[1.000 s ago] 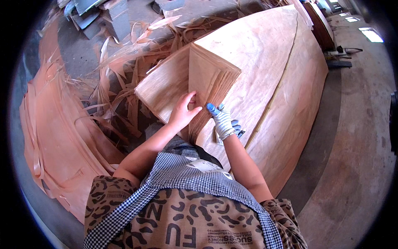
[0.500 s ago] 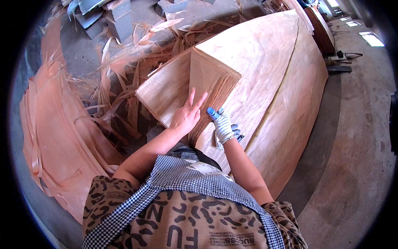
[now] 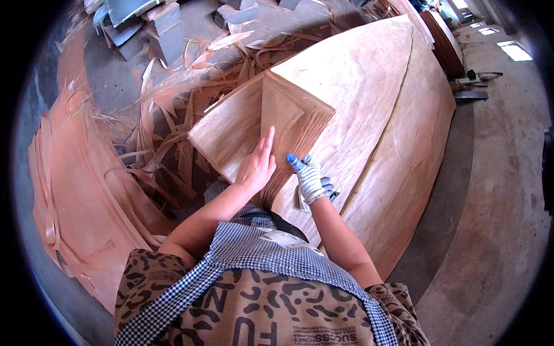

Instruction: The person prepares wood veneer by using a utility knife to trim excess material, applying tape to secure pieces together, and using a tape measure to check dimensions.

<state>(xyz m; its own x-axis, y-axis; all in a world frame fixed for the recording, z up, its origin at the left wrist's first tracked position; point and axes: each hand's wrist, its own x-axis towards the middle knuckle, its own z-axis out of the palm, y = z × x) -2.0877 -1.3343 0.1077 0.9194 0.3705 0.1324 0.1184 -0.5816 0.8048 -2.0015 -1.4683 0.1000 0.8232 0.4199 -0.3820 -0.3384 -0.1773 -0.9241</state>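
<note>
Veneer sheets are what we have in hand — a bundle of small veneer pieces (image 3: 259, 130) resting on the near corner of a big stack of full veneer sheets (image 3: 375, 115) that fills the right half of the view. Left of that stack, a heap of long veneer strips and offcuts (image 3: 86, 190) curls over the concrete floor (image 3: 490, 230), and some grey slabs (image 3: 156, 23) lie at the top edge.

Our small bundle stands on edge, fanned so its thin layered end faces us. We judge the step to be squaring up or leafing through these pieces.

Our left hand (image 3: 257, 167) is bare and lies flat on the bundle's left face, fingers straight and together, pressing rather than gripping — it is closed on nothing. Our right hand (image 3: 310, 179) wears a white glove with blue fingertips and rests at the lower right edge of the bundle, fingers loosely spread against the leaves; we cannot tell whether it pinches a single sheet, since the fingertips are partly hidden.

The next move, as we see it, calls for a light touch — steady pressure from the flat left palm while the gloved fingers part or even the edges without cracking the thin wood.
</note>
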